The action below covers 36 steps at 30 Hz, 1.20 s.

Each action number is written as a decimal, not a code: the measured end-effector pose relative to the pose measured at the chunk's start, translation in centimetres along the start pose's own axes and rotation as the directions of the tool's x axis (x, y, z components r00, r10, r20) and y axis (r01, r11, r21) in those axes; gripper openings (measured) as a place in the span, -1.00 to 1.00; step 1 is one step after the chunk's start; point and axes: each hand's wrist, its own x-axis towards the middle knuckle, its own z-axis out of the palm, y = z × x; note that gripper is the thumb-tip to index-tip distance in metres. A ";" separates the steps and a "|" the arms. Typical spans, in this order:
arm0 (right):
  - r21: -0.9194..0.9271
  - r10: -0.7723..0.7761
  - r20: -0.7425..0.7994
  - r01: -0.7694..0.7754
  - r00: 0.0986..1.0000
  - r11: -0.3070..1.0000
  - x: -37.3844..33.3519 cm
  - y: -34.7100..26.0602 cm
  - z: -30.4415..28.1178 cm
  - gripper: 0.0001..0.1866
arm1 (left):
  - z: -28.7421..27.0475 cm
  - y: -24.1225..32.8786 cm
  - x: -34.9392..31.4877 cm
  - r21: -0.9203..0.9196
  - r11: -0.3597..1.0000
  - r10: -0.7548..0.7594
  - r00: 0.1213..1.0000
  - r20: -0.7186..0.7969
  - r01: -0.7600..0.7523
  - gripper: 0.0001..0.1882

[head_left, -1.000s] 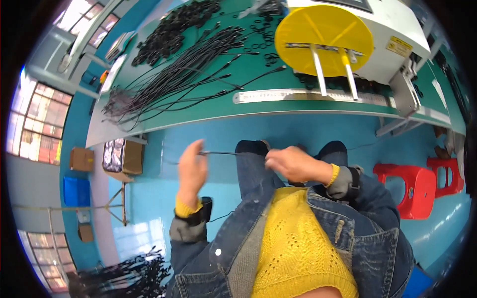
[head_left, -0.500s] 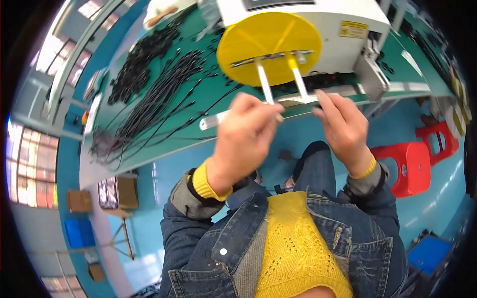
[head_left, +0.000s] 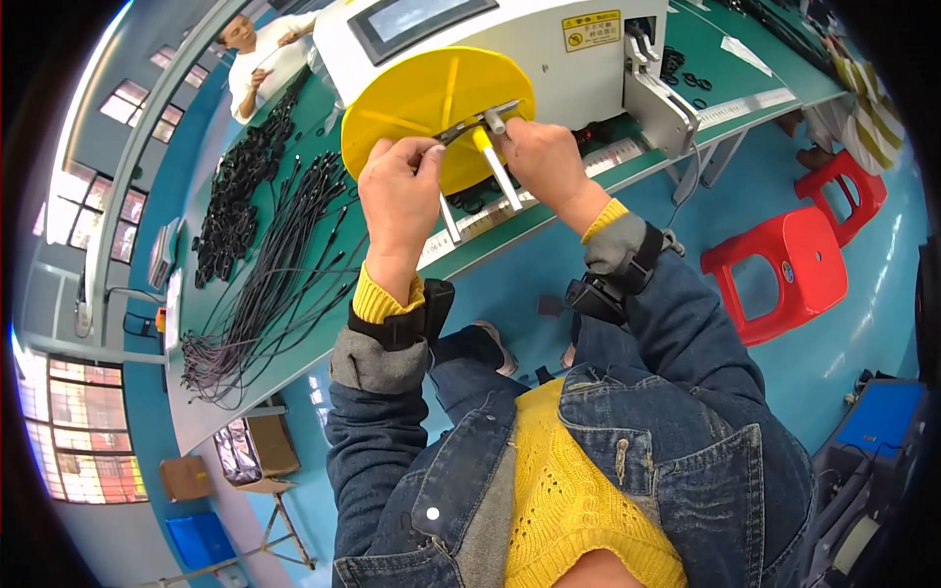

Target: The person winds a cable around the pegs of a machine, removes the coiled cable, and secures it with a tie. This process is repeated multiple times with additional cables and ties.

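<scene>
A round yellow disc [head_left: 397,98] stands on the front of a white machine [head_left: 554,88]. Two pale metal rods, a left rod [head_left: 451,223] and a right rod [head_left: 503,178], stick out from its slotted metal bar [head_left: 470,122]. My left hand [head_left: 400,201] is closed, thumb against fingers, at the bar's left end, covering the left rod's base. Beside the right rod and a small grey knob [head_left: 495,122], my right hand [head_left: 551,165] is closed with fingers curled. Whatever lies in either hand's fingers is hidden.
Black cables [head_left: 294,245] spread over the green table [head_left: 323,358], with a dark coiled heap [head_left: 235,211] behind. A metal bracket [head_left: 662,108] stands at the machine's right. Red stools [head_left: 784,265] are on the floor at right. Another person [head_left: 265,59] is across the table.
Both hands have moved from in front of the rods' free ends up to the disc, near the bar. The view has shifted, showing more of the machine and the other person.
</scene>
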 end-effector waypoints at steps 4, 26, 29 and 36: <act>0.052 0.046 0.052 -0.049 0.998 0.997 -0.8 -0.1 -1.3 -0.80 | 0.0 0.0 -0.5 -0.066 0.998 -0.025 0.997 -0.068 0.021 -0.88; 0.271 0.204 0.482 -0.367 0.852 0.890 -12.6 -0.7 -3.8 -0.82 | -2.6 -0.8 -5.6 -0.053 0.994 0.089 0.980 -0.180 -0.100 -0.83; 0.254 0.210 0.517 -0.383 0.830 0.888 -12.8 -0.6 -3.6 -0.82 | -2.5 -0.2 -6.0 -0.036 0.992 0.111 0.983 -0.143 -0.118 -0.81; 0.238 0.236 0.562 -0.429 0.792 0.871 -12.9 -0.5 -3.5 -0.79 | -1.4 -0.5 -7.5 -0.081 0.996 0.018 0.990 -0.137 -0.029 -0.74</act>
